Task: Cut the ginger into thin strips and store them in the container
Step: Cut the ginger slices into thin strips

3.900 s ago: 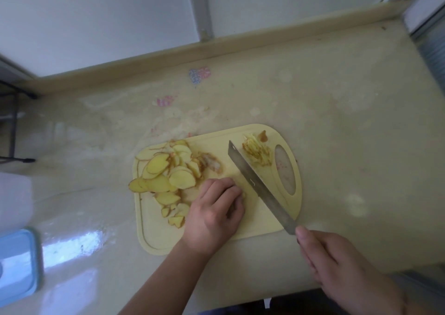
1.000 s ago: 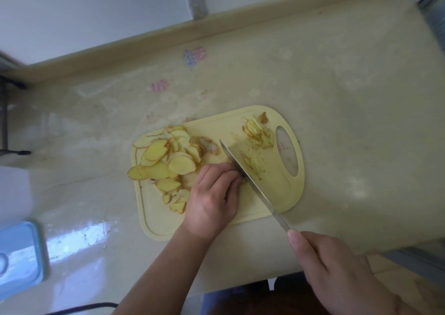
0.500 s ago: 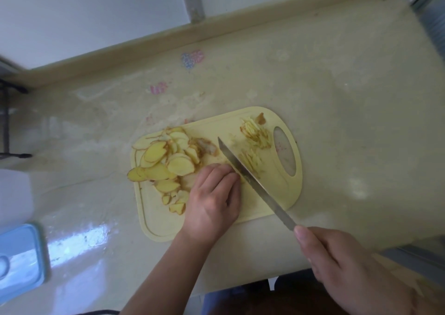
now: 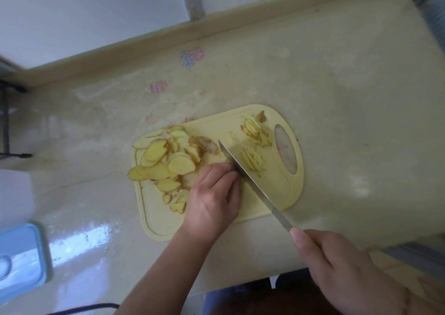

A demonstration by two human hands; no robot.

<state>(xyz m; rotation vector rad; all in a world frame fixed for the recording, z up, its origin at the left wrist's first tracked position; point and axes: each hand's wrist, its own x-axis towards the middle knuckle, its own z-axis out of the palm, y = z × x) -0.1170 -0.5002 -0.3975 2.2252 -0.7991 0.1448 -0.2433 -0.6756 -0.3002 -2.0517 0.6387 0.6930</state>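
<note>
Yellow cutting board (image 4: 284, 194) holds ginger slices (image 4: 166, 163) and strips (image 4: 252, 160).

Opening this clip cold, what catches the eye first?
The knife crossing the yellow board mid-counter, gripped by the right hand, blade against the left hand. Ginger slices heap on the board's left; thin strips lie near its handle hole.

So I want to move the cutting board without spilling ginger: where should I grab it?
Grip the cutting board by its oval handle hole at the right end, coming from the right. That end overhangs nothing, is bare of slices, and the hole lets fingers hook through; keep it level.
</note>
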